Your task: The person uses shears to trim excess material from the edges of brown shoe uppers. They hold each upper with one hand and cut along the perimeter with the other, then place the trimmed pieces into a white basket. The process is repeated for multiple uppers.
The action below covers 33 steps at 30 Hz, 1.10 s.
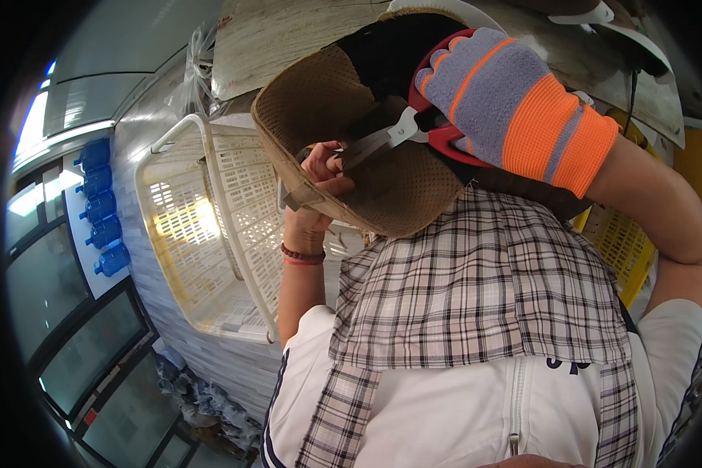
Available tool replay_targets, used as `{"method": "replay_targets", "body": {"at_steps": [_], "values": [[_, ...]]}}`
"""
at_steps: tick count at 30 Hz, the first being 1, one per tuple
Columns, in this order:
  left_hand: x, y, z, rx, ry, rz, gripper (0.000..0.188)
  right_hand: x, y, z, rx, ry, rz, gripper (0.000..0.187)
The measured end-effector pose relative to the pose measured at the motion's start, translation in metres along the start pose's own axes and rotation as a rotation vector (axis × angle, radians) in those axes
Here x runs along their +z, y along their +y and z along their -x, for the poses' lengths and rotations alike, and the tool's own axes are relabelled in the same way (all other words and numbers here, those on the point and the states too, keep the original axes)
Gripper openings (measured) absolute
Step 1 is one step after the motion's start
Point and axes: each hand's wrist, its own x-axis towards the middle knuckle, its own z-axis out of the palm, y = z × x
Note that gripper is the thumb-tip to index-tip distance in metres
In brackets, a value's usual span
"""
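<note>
A curved brown piece [312, 101] with dimpled mesh-like fabric and a black section lies over my lap and the table edge; its exact kind I cannot tell. My bare left hand [325, 170] grips its near left rim, fingers curled over the inner face, beside a small fabric tab [304, 195]. In a grey and orange knitted glove, my right hand [483, 86] is wrapped round the red handles of a pair of scissors [404, 127]. Their blades point left across the inside of the brown piece, with the tips close to my left fingers. Whether the blades touch anything there is hidden.
A worn wooden table [281, 39] stands ahead, with white curved items [600, 15] at its far right. To my left is a cream plastic basket [183, 226]. A yellow crate [620, 242] is at my right. Blue water jugs [101, 207] line the far left.
</note>
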Motion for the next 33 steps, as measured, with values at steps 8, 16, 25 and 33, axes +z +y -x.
{"method": "replay_targets", "body": {"at_steps": [8, 16, 25, 33], "values": [[-0.001, 0.001, 0.001, 0.026, -0.044, 0.008, 0.057, 0.011, -0.004, -0.012, 0.003, -0.061, 0.093, 0.048], [0.004, 0.003, -0.001, 0.008, -0.039, 0.009, 0.056, 0.018, -0.003, -0.014, -0.061, 0.101, 0.140, 0.042], [0.009, 0.005, 0.001, 0.013, -0.014, -0.126, 0.060, 0.017, -0.002, -0.025, -0.120, 0.019, 0.040, 0.043], [0.005, 0.004, 0.003, -0.031, -0.007, -0.071, 0.059, -0.011, 0.007, -0.005, -0.056, -0.115, -0.061, 0.043]]}}
